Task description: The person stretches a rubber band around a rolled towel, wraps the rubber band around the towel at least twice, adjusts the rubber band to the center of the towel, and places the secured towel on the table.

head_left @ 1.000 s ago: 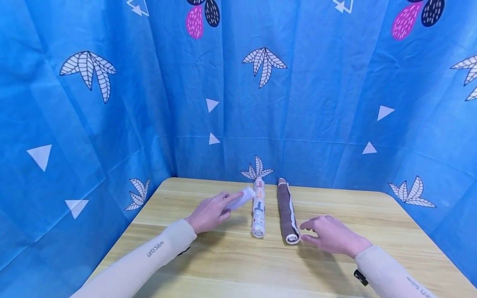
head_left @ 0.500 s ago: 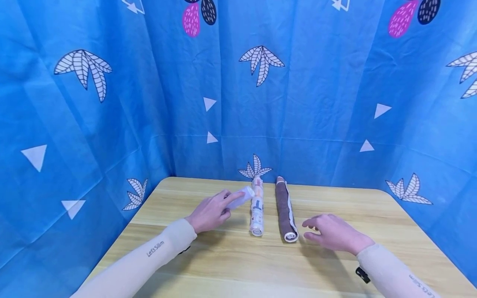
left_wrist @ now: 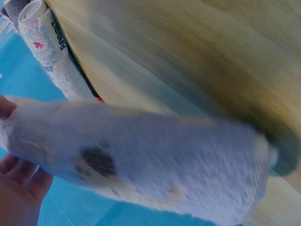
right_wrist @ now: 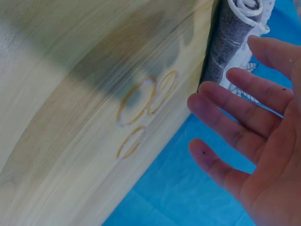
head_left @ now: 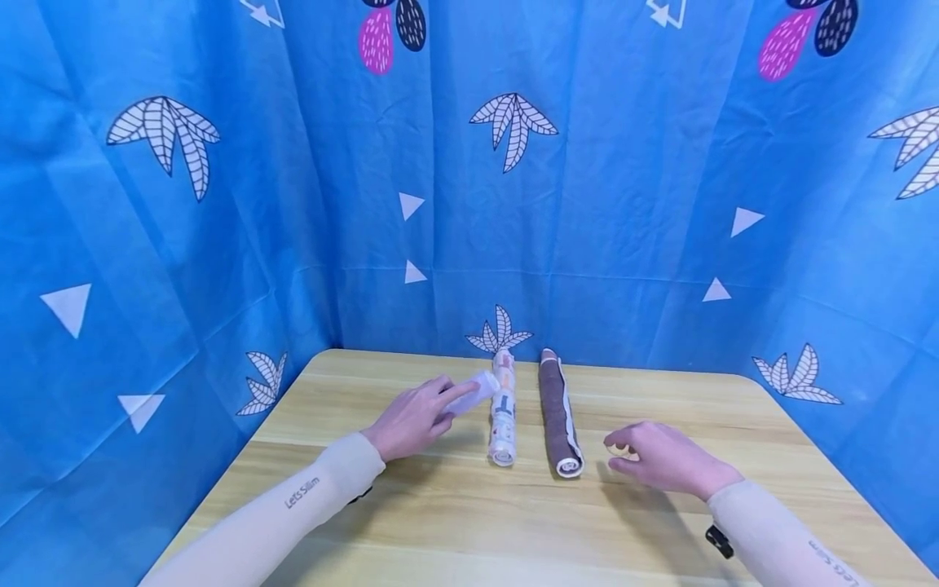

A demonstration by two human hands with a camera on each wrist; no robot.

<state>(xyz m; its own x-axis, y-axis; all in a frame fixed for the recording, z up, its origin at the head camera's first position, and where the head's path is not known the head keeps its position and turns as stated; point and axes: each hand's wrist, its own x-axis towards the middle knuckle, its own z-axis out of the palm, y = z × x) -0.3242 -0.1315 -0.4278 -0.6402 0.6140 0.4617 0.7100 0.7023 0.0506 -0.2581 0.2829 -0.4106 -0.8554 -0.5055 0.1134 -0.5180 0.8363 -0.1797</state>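
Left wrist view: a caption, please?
Left hand holds a pale cloth roll; a printed roll lies on the table.

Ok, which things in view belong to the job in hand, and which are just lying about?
In the job, likely:
pale rolled towel, in left hand
patterned rolled towel
brown rolled towel
three yellowish loops, probably rubber bands

Background only:
wood-grain table
blue printed curtain

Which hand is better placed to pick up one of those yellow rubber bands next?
Probably the right hand: it looks empty and is nearer the yellow rubber bands, while the left hand grips a rolled pale towel.
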